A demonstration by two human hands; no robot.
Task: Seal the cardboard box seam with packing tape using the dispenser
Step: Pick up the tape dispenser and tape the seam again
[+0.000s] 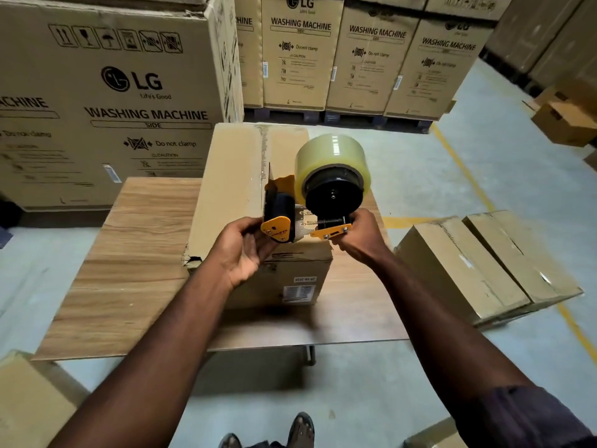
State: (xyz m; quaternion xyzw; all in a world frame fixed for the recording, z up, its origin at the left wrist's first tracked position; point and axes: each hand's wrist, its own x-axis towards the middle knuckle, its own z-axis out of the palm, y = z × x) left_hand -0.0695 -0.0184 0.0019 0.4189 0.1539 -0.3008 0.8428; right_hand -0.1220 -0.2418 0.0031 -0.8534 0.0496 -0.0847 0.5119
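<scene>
Above the box top, we hold the tape dispenser [292, 218] in both hands — our right hand [358, 237] clamped around its handle end, our left hand [245, 250] pinching the front by the orange tab. Its tape roll [332, 163] stands up toward us. Below, the cardboard box [239, 189] rests on a wooden table [129, 270] — its seam [263, 150] runs away from us.

Stacked washing-machine cartons [300, 53], grey concrete floor [420, 163], wooden table [129, 270].

Head camera looks down (closely) over table [135, 253].
</scene>
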